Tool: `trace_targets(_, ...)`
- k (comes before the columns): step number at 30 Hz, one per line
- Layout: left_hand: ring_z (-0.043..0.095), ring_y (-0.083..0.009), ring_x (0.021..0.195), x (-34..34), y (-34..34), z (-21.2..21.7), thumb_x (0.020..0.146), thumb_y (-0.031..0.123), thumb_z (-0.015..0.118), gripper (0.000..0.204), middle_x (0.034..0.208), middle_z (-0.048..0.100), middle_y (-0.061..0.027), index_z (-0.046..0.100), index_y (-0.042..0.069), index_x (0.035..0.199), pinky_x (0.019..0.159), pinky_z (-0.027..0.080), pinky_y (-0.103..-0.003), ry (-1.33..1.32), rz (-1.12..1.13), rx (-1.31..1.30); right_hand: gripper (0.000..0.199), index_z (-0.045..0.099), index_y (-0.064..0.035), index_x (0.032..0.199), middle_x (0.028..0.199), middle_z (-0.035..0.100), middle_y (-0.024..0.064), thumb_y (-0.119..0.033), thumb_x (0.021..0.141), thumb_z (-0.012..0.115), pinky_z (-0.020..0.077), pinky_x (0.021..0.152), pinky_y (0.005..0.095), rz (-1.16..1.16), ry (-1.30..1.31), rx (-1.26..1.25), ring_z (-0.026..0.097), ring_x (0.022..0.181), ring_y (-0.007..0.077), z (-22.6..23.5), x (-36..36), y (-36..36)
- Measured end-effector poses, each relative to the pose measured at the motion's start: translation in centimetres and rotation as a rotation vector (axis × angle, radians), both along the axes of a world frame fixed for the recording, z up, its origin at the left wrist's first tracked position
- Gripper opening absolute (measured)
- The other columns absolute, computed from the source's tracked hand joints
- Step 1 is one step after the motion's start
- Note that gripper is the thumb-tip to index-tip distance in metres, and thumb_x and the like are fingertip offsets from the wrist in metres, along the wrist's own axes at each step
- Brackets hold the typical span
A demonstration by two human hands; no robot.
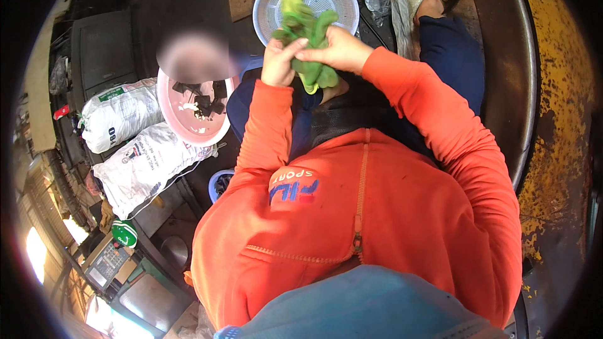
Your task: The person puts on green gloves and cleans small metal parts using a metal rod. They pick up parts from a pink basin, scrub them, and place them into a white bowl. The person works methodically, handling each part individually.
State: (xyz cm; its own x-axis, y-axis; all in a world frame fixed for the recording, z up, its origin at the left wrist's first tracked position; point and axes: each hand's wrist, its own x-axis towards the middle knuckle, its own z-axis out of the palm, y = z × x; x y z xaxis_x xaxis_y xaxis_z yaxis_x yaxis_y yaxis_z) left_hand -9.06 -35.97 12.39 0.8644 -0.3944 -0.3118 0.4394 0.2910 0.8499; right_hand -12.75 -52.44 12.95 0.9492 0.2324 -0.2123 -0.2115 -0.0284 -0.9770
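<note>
A bunch of green leaves [306, 31] was gripped by both hands, the left hand [278, 61] clenched low on it, the right hand [337, 49] closed over it from the right, elbows bent, orange sleeves raised before the chest, just near of the pale perforated basket [276, 6]. A pink bowl [188, 127] sat to the left.

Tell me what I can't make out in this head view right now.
- Green cloth: its lower part is covered by the left hand and right hand.
- Lavender basket: cloth and hands hide its near rim.
- Pink bowl: upper part blurred; dark contents too small to identify.
- Lap: hidden by orange sleeves.
</note>
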Motion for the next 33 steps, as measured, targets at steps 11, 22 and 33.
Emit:
trace_targets(11,0.057,-0.0270,0.106,8.4,6.4,-8.5,0.074,0.020,0.072,0.063,0.120,0.057,-0.0210,0.048,-0.010,0.124,0.090,0.044,-0.037,-0.024,0.294,0.891,0.036,0.061,0.0037,0.108,0.098,0.064,0.0264,-0.014,0.077,0.060,0.0488,0.080,0.0402,0.245,0.179,-0.268,0.063,0.094,0.0378,-1.5,-1.9,2.1)
trace_targets(22,0.060,-0.0351,0.098,11.3,10.0,-10.2,0.077,-0.010,0.051,0.047,0.113,0.056,-0.0176,0.044,0.001,0.123,0.078,0.053,-0.050,0.344,0.695,0.128,0.041,0.057,-0.0110,0.121,0.124,0.049,0.0152,-0.013,0.080,0.057,0.0494,0.081,0.0426,0.788,-0.009,-0.914,0.061,0.099,0.0329,2.2,-2.6,2.2)
trace_targets(33,0.047,-0.0443,0.113,24.7,10.9,-17.3,0.091,0.002,0.041,0.037,0.126,0.043,-0.0286,0.038,-0.006,0.127,0.090,0.049,-0.059,0.549,0.807,-0.148,0.027,0.061,-0.0091,0.108,0.100,0.064,0.0151,-0.011,0.082,0.052,0.0522,0.073,0.0433,0.860,-0.111,-1.039,0.065,0.087,0.0337,-0.1,-3.9,1.0)
